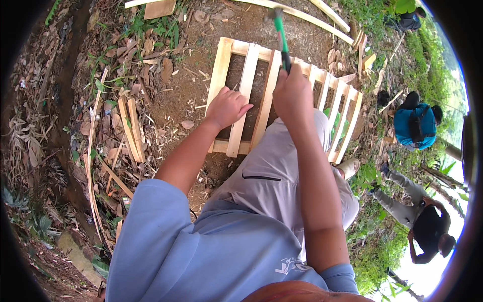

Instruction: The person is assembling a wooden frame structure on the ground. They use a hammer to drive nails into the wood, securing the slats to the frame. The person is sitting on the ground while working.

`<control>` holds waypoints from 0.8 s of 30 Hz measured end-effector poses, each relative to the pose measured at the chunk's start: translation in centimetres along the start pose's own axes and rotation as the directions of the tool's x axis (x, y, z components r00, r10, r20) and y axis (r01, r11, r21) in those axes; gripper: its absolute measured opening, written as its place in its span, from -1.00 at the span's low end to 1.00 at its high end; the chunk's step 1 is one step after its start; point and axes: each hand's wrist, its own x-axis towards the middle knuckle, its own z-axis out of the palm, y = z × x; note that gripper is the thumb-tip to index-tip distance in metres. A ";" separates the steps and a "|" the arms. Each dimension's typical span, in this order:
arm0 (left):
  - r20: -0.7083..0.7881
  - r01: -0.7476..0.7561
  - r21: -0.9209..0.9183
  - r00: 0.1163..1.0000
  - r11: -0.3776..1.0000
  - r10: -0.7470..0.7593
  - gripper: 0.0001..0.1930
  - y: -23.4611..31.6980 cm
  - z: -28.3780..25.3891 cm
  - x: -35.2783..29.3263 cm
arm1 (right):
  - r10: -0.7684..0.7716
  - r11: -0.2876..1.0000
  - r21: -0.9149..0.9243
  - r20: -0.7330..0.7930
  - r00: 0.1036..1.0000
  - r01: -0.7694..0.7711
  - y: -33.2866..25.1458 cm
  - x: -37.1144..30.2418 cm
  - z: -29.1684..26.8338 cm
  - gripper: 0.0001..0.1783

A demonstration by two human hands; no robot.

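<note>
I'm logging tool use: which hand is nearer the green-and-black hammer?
Right. The right hand grips the hammer; the left hand is apart from it, to its left, over the slatted wooden frame.

A trousered leg [274, 158] partly hides the frame [265, 95].

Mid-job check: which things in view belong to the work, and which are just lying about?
In the work:
- hammer, in the right hand
- slatted frame, left hand at its slats

Lying about, apparently unused:
- paired sticks
- curved strip
- brown board
</note>
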 end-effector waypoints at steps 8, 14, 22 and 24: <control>0.054 0.058 -0.037 0.997 0.998 -0.056 -0.61 0.0 0.3 -0.3 | -0.073 0.987 0.111 -0.335 0.939 0.117 -2.3 0.3 -1.8 -0.82; 0.053 0.043 -0.021 0.998 0.999 -0.042 -0.62 0.0 -0.2 -0.1 | 0.017 0.999 -0.029 0.118 0.993 -0.014 0.3 -0.3 1.1 -0.79; 0.034 0.053 -0.033 0.998 0.998 -0.052 -0.63 -0.1 0.2 -0.5 | -0.194 0.953 0.127 -0.444 0.875 0.276 -4.7 0.7 -3.6 -0.81; 0.029 0.035 -0.047 0.999 0.998 -0.034 -0.63 0.4 0.0 0.1 | -0.181 0.973 0.044 -0.461 0.869 0.226 -1.4 0.4 0.9 -0.81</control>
